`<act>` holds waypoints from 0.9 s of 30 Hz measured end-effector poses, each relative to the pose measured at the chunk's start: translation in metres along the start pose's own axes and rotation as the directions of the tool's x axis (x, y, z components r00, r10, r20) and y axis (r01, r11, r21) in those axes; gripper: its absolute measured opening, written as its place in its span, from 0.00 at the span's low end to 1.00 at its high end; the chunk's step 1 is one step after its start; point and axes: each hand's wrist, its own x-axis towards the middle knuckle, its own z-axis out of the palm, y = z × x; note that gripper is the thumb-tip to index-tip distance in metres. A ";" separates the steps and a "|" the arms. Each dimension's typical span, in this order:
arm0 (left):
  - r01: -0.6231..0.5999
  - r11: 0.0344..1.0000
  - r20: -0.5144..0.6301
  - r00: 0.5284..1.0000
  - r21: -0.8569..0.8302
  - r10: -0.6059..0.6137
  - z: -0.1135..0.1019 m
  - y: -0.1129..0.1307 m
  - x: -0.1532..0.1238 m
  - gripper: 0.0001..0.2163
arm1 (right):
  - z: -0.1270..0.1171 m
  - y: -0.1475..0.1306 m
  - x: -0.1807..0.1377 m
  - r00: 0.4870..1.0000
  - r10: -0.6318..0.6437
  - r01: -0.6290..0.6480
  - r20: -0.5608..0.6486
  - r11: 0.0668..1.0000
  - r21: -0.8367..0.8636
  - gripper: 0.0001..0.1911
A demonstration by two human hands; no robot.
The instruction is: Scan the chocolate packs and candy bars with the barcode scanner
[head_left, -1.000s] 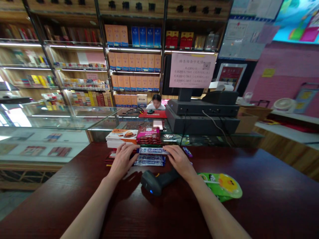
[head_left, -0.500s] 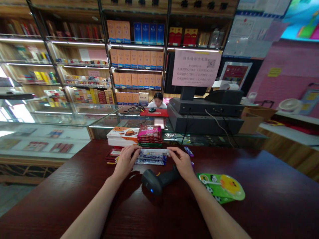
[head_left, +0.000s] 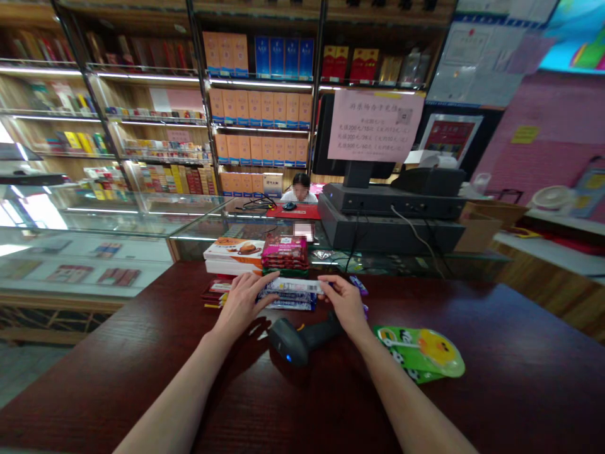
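A thin wrapped snack bar (head_left: 295,286), pale on its upturned side with a barcode at its right end, lies across a stack of blue wrapped bars (head_left: 295,304). My left hand (head_left: 241,306) holds its left end, index finger along the far edge and thumb at the near edge. The right end is pinched between thumb and fingers of my right hand (head_left: 346,304). Just in front of the stack rests a black barcode scanner (head_left: 300,340) with a blue light. Its handle points toward my right hand, which partly hides it.
Behind the bars are white-orange boxes (head_left: 232,257) and a pile of dark red packets (head_left: 285,251). A green packet with a yellow duck face (head_left: 420,355) lies right of my forearm; purple wrappers (head_left: 359,285) lie behind my right hand. A cash register (head_left: 390,221) stands beyond. A person (head_left: 300,189) sits behind the counter.
My left hand's fingers have shifted right along the bar, with thumb and index finger wider apart. My right hand keeps its pinch on the other end. The scanner has stayed put.
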 end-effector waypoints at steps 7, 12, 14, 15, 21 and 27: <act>0.005 0.992 -0.018 1.000 0.122 -0.002 0.002 0.001 0.001 0.16 | 0.002 -0.004 -0.001 1.000 0.002 -0.002 0.015 1.000 0.005 0.17; 0.000 0.985 -0.068 0.998 0.172 0.011 0.004 0.001 0.001 0.15 | 0.003 -0.005 -0.002 1.000 0.005 -0.004 0.023 1.000 -0.004 0.18; -0.014 0.982 -0.077 0.997 0.188 0.029 0.004 0.001 0.001 0.14 | 0.003 -0.004 -0.003 1.000 0.004 -0.004 0.027 1.000 -0.009 0.18; -0.028 0.981 -0.076 0.996 0.190 0.043 0.004 0.001 0.001 0.14 | 0.003 -0.004 -0.003 1.000 0.004 -0.004 0.029 1.000 -0.010 0.18; -0.098 0.980 -0.022 0.994 0.172 0.104 0.004 -0.001 0.001 0.16 | 0.003 -0.003 -0.003 0.999 -0.004 0.004 0.045 1.000 -0.007 0.17; -0.068 0.966 -0.025 0.997 0.248 0.077 0.000 0.000 0.001 0.19 | 0.001 -0.007 -0.004 0.997 -0.037 0.039 0.074 0.999 -0.029 0.19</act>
